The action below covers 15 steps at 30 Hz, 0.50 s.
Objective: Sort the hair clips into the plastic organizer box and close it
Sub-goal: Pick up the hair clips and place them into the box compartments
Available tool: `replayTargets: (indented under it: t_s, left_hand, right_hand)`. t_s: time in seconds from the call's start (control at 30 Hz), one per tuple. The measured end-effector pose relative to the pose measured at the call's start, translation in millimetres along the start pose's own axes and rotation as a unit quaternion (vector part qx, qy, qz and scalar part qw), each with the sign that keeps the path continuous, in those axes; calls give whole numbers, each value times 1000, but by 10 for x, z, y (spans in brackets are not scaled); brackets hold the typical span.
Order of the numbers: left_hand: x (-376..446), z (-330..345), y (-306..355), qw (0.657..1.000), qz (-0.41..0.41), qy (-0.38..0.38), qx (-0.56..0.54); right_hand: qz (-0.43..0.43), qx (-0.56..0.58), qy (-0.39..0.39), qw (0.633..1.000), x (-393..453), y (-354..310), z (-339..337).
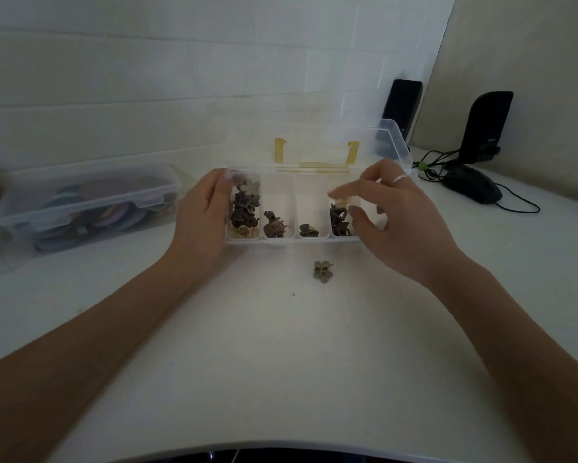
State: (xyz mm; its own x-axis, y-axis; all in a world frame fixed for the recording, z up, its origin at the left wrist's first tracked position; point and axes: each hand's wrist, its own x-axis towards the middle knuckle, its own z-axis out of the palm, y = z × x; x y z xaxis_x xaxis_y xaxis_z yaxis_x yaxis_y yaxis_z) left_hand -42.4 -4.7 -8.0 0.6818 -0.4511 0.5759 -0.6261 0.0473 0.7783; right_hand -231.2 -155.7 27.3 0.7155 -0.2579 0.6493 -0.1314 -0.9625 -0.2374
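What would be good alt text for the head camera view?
An open organizer box with brown hair clips in its compartments sits on a white table; the left hand holds its left end, the right hand hovers above. One loose clip lies in front.

Bare forearms, no sleeves; pale ring [399, 179] on a right-hand finger.

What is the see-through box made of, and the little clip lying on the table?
The box looks like clear, glossy hard plastic: the wall and the clips inside show through its sides. Its raised lid looks the same. The clip seems matte plastic, greyish-green and flower-shaped, with no shine, though the picture is too blurry to be sure.
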Motion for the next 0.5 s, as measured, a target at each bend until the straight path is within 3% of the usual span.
replayTargets:
  t_s: [0.17, 0.37, 0.5]
  left_hand:
    - [4, -5, -7, 1000, -3, 1, -1]
    - [-7, -3, 4, 1000, -3, 0, 4]
    - [-3, -5, 3, 1000, -2, 1, 8]
  right_hand:
    - [-65, 40, -27, 997, -75, -218, -45]
    - [-61, -38, -183, 980, -85, -260, -28]
    - [-35, -61, -220, 973, -73, -245, -53]
